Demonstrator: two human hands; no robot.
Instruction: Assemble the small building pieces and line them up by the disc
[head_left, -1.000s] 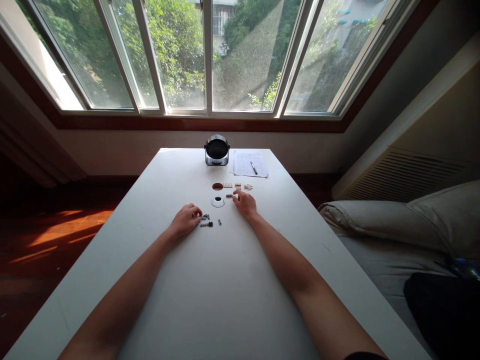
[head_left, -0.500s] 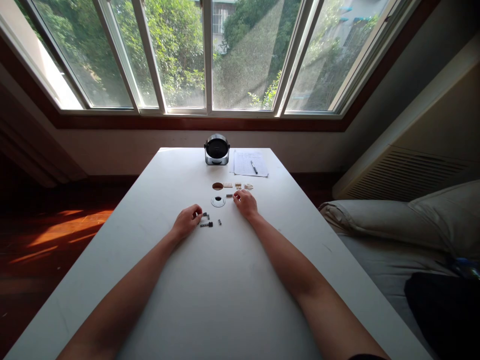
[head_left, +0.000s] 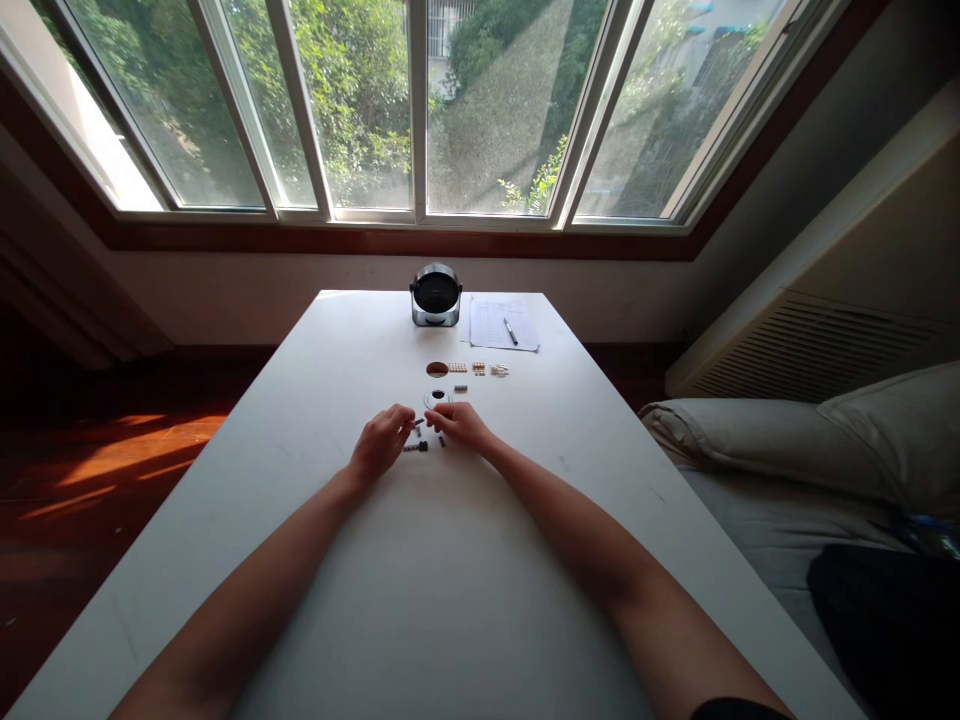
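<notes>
My left hand [head_left: 381, 443] is closed in a pinch, with a small dark part [head_left: 419, 422] showing at its fingertips. My right hand [head_left: 460, 427] comes in from the other side, its fingers pressed together close to that part; whether they hold anything is too small to make out. Just below the fingertips lie a dark, bolt-like piece [head_left: 415, 447] and a short grey piece [head_left: 442, 441]. Another short grey piece [head_left: 460, 388] rests farther back on the white table [head_left: 450, 560]. A round, pale ring [head_left: 428, 398] with a dark centre is partly covered by my right hand.
Behind the hands, the tabletop has a round hole [head_left: 437, 370]. Beside it are rows of small copper-coloured parts [head_left: 457, 367], gold parts [head_left: 478, 368] and pale parts [head_left: 499, 370]. A round black device [head_left: 436, 295] on a stand and papers [head_left: 491, 325] with a pen [head_left: 511, 332] sit at the back.
My right hand has moved left and toward me, from beside the far grey piece to my left fingertips. That grey piece now lies uncovered. The left hand has barely shifted.
</notes>
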